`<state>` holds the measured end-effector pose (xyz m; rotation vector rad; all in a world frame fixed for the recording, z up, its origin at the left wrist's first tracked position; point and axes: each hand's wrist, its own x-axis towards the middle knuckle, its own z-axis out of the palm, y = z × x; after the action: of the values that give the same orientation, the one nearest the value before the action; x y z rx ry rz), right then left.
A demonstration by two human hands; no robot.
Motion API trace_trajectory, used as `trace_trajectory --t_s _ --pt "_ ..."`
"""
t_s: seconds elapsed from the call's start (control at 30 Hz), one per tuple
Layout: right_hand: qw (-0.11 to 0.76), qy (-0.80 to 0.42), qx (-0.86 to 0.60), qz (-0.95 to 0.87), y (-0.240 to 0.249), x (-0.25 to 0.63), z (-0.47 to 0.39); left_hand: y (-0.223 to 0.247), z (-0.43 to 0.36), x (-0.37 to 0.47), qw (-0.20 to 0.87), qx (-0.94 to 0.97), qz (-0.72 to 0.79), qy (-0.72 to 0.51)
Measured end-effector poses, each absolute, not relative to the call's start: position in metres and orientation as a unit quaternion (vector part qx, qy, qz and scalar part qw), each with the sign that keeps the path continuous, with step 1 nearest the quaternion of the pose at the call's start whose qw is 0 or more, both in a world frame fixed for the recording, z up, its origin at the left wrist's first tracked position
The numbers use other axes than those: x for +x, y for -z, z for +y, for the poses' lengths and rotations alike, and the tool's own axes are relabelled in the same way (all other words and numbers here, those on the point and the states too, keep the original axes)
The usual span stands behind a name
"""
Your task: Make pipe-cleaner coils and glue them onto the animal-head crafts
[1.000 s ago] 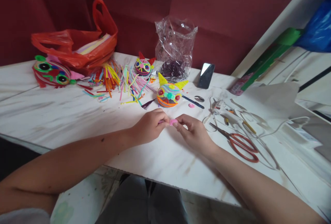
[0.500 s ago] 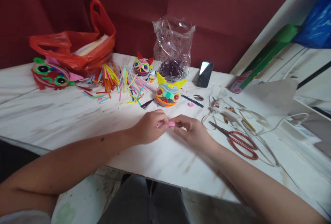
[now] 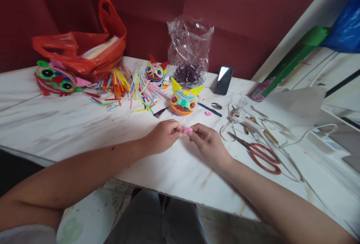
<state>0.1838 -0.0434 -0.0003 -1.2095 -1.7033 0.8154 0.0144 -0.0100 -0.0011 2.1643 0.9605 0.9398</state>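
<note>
Between my two hands is a small pink coil [image 3: 187, 131], apparently of pipe cleaner. My left hand [image 3: 164, 136] is closed in a pinch at the coil's left side. My right hand [image 3: 206, 140] pinches it from the right, thumb and fingertips on its edge. Just beyond sits a striped pipe-cleaner animal head [image 3: 183, 101] with yellow ears and red eyes. A second pink coil [image 3: 207, 113] lies on the table to its right, near dark tweezers [image 3: 210, 109]. A purple tassel [image 3: 161, 112] lies to the head's left.
Red-handled scissors [image 3: 261, 155] and a glue gun [image 3: 247, 124] with a looping white cord lie right. Behind are a phone [image 3: 224, 81], a clear bag [image 3: 191, 54], cut pipe cleaners [image 3: 140, 90], a red bag [image 3: 81, 54] and two more animal heads [image 3: 56, 79].
The pink coil has turned to show more of its round face, and my right thumb has shifted onto it. Both hands stay in nearly the same place.
</note>
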Motion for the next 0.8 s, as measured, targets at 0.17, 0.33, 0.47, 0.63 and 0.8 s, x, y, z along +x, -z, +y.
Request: trace_trajectory --t_s 0.17,0.33,0.47,0.63,0.8 --pt "0.387 -0.201 -0.479 -0.762 0.000 0.187 -0.043 0.000 -0.008 0.010 0.205 0.858 0.332 -0.335" --pt "0.311 -0.125 -0.421 -0.843 -0.001 0.191 -0.041 0.002 -0.011 0.011 0.156 0.891 0.307 -0.295" --pt "0.284 -0.143 -0.403 -0.858 -0.006 0.193 -0.043 -0.002 -0.014 0.011 0.150 0.908 0.277 -0.276" --pt "0.363 -0.365 -0.460 -0.723 -0.009 0.191 -0.044 -0.009 -0.014 0.011 0.240 0.844 0.316 -0.359" --pt "0.429 -0.435 -0.466 -0.641 -0.005 0.185 -0.045 -0.008 -0.015 0.015 0.291 0.789 0.350 -0.413"
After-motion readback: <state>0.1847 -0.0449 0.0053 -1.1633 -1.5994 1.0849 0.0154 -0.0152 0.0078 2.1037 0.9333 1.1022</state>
